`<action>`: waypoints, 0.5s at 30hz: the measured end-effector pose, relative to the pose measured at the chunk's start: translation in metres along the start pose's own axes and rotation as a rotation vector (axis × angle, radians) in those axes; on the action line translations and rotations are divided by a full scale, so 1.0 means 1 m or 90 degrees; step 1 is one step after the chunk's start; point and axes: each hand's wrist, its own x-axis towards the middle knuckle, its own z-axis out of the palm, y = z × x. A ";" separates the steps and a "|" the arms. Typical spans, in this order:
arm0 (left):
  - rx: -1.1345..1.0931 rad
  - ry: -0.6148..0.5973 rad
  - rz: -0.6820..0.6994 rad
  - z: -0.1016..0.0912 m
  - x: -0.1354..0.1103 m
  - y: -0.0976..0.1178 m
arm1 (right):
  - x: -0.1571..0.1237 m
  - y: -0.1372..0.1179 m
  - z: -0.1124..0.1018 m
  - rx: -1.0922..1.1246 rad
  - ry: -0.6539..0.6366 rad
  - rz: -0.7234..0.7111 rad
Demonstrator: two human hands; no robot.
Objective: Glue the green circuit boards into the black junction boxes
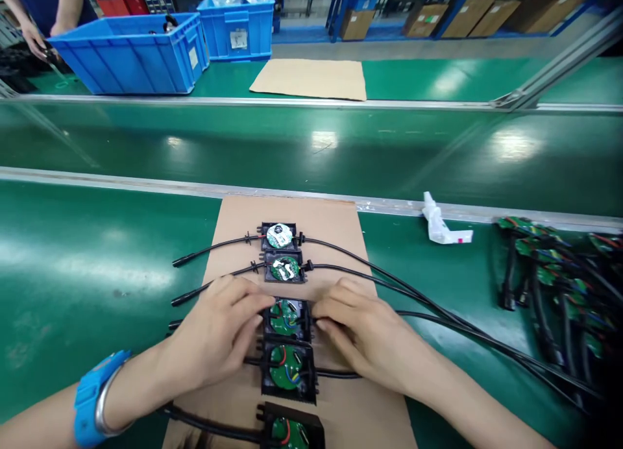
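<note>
Cardboard mat (335,222) bears black housing (286,318), gripped between left hand (219,335) and right hand (363,335).

glossy green belt (97,274), matt cardboard sheet (335,228)

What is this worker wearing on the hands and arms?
No gloves, no sleeves in view. The left hand has a bright blue wristband at the wrist, with a plain silver bangle beside it. The right hand and its wrist wear nothing.
</note>
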 end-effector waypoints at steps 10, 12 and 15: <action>-0.075 0.021 -0.053 0.013 -0.003 -0.023 | 0.027 -0.073 0.049 -0.279 -0.001 -0.014; -0.073 0.023 -0.045 0.014 -0.003 -0.022 | 0.032 -0.077 0.052 -0.283 -0.011 -0.020; -0.069 0.020 -0.042 0.010 -0.004 -0.020 | 0.033 -0.075 0.046 -0.247 -0.017 -0.026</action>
